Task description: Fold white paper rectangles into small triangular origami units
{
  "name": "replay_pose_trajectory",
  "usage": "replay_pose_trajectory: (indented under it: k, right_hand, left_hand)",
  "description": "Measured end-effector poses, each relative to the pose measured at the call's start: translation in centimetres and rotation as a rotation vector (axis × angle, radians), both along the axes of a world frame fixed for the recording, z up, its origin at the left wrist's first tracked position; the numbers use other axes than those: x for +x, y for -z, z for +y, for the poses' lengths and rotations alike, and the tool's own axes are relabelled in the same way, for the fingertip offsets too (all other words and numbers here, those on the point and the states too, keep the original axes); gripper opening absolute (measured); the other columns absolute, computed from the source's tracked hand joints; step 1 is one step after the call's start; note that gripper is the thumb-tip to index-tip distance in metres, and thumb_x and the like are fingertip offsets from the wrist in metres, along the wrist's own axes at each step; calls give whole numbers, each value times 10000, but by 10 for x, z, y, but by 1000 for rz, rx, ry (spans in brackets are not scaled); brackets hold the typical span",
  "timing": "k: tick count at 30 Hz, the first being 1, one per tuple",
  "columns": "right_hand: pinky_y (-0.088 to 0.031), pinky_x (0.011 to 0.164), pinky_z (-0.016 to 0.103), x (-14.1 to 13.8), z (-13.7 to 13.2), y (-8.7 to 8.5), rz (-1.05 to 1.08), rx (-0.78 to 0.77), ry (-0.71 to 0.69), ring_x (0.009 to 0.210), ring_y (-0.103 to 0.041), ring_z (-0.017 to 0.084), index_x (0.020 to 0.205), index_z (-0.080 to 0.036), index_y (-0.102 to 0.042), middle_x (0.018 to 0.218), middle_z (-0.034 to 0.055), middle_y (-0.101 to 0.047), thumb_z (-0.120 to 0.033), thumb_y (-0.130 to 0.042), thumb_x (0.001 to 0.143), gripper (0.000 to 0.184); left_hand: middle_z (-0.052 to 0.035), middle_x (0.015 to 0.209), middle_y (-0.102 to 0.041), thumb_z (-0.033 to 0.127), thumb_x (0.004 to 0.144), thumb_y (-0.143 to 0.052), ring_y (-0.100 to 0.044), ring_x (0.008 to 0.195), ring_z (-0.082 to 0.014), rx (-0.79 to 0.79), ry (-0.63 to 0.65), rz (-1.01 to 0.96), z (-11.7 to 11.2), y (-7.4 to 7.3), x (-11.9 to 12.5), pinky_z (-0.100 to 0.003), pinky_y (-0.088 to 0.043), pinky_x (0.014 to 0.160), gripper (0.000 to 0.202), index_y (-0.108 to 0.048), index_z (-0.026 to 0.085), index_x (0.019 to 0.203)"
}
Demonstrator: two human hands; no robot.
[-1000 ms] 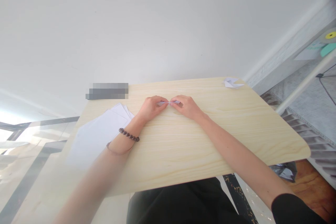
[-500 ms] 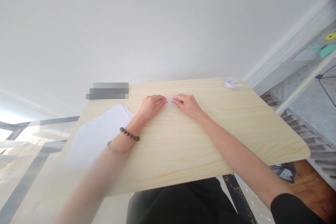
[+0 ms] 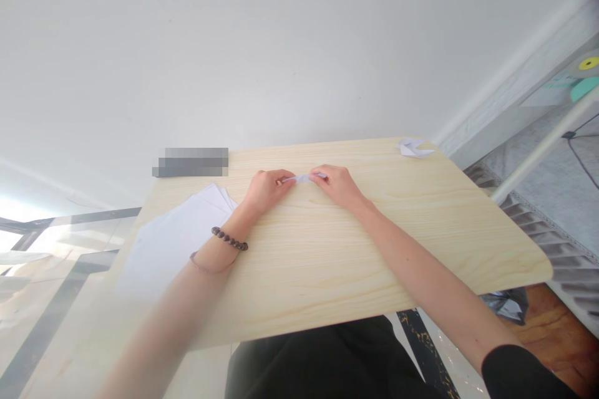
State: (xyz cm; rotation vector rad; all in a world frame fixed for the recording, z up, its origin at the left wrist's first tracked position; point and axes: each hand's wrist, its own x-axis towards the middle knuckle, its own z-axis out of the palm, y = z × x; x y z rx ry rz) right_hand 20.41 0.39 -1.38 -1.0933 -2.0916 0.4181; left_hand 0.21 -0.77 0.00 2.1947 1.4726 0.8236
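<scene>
A narrow piece of folded white paper [image 3: 303,179] spans the gap between my two hands, a little above or on the far middle of the table. My left hand [image 3: 271,187] pinches its left end between thumb and fingers. At the other end, my right hand [image 3: 337,184] grips it the same way. The fingers cover both ends, so the paper's full shape is hidden. A beaded bracelet circles my left wrist.
Loose white paper sheets [image 3: 171,240] lie on the table's left side, partly under my left forearm. Folded white paper pieces [image 3: 413,148] rest at the far right corner of the wooden table [image 3: 299,280]. A blurred-out dark object [image 3: 191,163] sits at the far left, by the wall.
My right hand has shifted slightly up and away from the left, and more of the folded paper shows between them. Both hands keep their pinch.
</scene>
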Motion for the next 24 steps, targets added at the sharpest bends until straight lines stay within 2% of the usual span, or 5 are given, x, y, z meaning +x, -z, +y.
replay_pose_trajectory:
  k: [8, 13, 17, 24]
  right_hand:
    - [-424, 656, 237, -3, -5, 0, 8, -39, -51, 671, -561, 115, 855, -191, -636, 838, 16, -656, -276, -513, 795, 161]
    - [-416, 680, 246, -5, -4, 1, -8, -16, -70, 727, -570, 130, 839, -199, -652, 836, 20, -658, -276, -500, 808, 173]
    - [-402, 642, 238, -6, -5, 0, -17, -29, -72, 698, -565, 127, 828, -196, -654, 821, 20, -660, -298, -462, 836, 217]
    - [-387, 644, 233, -11, -8, 0, -71, 13, -87, 702, -551, 127, 823, -188, -630, 797, 29, -655, -271, -416, 857, 232]
  left_hand:
    - [-24, 842, -665, 283, 738, -491, -587, 724, -151, 1, 62, 35, 1, 2, -1, -242, -443, 687, 252, -664, 196, 899]
    - [-16, 822, -668, 273, 757, -464, -588, 718, -147, -1, 93, 17, -1, 1, -1, -236, -440, 672, 239, -648, 190, 886]
    - [-25, 843, -664, 340, 801, -438, -587, 700, -142, 0, 96, 5, -3, 1, 2, -240, -443, 677, 259, -630, 185, 879]
    - [-31, 858, -654, 320, 817, -426, -581, 813, -155, 83, 142, 12, -3, 2, 2, -241, -426, 734, 240, -621, 183, 838]
